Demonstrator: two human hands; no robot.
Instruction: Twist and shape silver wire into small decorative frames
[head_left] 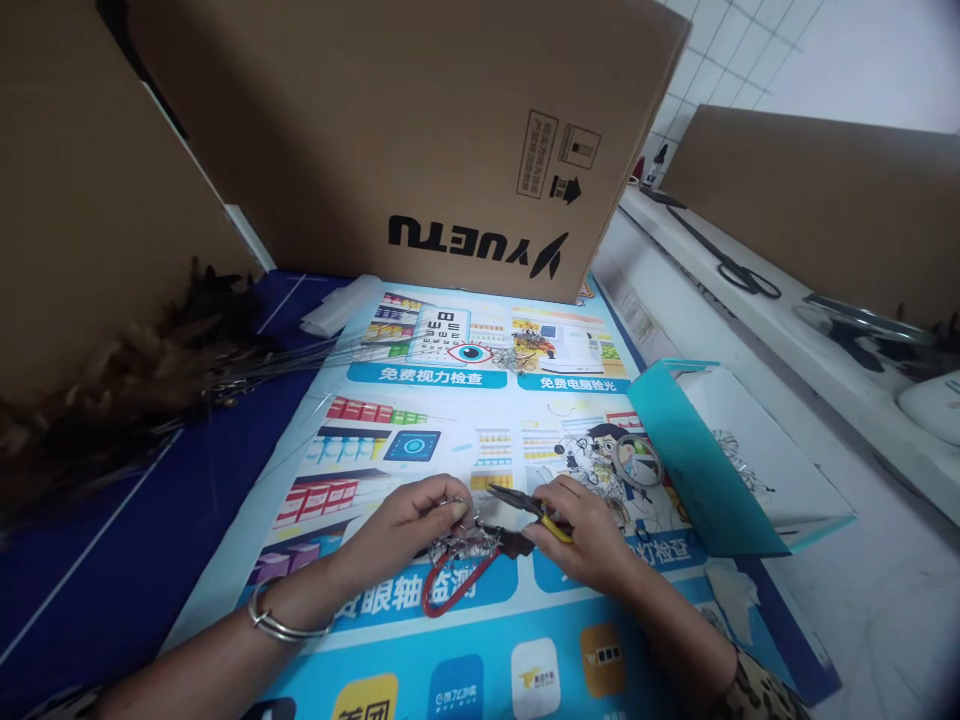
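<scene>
One left hand (420, 520) around kinked wire (475, 523), right hand (592, 535) around tapered pliers (517, 498) (yellow-handled).

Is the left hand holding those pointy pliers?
No, the yellow-handled needle-nose pliers are in the right hand.

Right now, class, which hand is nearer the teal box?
Right. The right hand, holding pliers, is just left of the teal box; the left hand, pinching wire, is farther left.
</scene>
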